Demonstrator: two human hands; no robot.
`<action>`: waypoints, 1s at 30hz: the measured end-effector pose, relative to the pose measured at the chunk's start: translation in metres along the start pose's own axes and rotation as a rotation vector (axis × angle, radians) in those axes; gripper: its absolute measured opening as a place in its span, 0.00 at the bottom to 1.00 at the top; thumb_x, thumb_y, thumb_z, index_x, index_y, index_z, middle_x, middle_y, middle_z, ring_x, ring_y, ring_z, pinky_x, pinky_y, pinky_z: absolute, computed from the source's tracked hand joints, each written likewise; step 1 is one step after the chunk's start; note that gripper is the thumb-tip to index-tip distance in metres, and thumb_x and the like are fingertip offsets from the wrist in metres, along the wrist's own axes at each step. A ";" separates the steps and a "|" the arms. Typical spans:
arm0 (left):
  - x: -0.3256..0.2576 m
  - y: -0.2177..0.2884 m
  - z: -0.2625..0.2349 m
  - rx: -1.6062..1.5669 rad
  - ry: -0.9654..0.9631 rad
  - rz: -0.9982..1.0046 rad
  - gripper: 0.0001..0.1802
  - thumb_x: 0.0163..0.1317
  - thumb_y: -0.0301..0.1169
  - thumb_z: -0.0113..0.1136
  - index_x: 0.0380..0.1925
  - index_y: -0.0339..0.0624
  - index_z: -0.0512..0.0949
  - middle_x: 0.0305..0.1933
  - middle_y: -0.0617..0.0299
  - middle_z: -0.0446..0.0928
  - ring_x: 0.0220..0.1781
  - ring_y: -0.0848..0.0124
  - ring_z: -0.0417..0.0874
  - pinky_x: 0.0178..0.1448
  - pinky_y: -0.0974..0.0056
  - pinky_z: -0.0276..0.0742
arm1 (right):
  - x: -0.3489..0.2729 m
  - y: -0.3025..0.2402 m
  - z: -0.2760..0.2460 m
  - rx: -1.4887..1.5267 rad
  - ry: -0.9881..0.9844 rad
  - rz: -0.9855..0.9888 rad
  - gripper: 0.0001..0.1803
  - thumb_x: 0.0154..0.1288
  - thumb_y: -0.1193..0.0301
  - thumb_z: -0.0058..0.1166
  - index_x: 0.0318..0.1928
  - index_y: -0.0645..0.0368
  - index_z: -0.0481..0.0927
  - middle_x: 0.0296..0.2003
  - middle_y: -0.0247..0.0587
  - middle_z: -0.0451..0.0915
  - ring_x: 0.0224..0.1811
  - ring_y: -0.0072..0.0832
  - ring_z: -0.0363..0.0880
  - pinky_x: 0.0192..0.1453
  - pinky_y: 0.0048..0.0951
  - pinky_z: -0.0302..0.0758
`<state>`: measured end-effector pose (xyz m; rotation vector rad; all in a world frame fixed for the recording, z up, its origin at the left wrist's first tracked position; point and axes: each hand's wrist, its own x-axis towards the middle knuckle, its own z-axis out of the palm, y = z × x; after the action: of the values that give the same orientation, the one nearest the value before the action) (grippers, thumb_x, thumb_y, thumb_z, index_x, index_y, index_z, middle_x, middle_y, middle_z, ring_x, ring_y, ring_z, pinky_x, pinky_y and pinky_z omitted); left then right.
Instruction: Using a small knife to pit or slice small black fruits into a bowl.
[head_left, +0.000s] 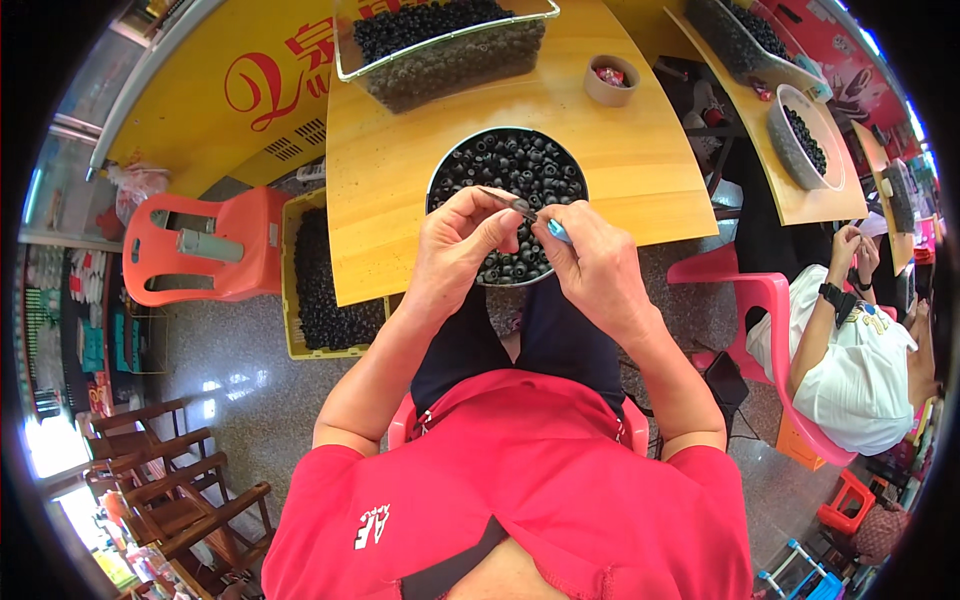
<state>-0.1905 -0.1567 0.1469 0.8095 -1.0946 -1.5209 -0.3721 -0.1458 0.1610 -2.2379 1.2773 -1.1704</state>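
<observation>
Above a round metal bowl (432, 190) of small, dark, round pieces (500, 160), both my hands meet at the fingertips. My right hand (600, 262) is closed around a thin metal tool with a blue handle (558, 230). Its slim metal end reaches toward my left fingers. My left hand (455, 245) pinches a small dark round piece (521, 204) against the tool's tip. Several pieces in the bowl show hollow, ring-like openings; their exact kind cannot be made out. The bowl sits at the table's near edge, over my lap.
On the wooden table (640, 170) stand a clear tub (450, 70) of dark pieces and a small round cup (612, 90). A yellow crate (290, 290) and an orange chair (250, 245) are at left. At right, a person in white (850, 360) sits by another table (790, 190).
</observation>
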 end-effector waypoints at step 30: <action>-0.009 0.004 -0.005 -0.071 0.024 0.121 0.09 0.65 0.27 0.60 0.43 0.36 0.78 0.38 0.61 0.77 0.35 0.75 0.78 0.40 0.71 0.75 | 0.023 -0.018 0.002 0.313 0.051 0.174 0.09 0.68 0.70 0.54 0.36 0.64 0.78 0.22 0.39 0.71 0.23 0.25 0.70 0.27 0.28 0.67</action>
<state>-0.1823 -0.1492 0.1482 0.6985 -1.0471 -1.4368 -0.3536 -0.1552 0.1825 -1.8477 1.1867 -1.2689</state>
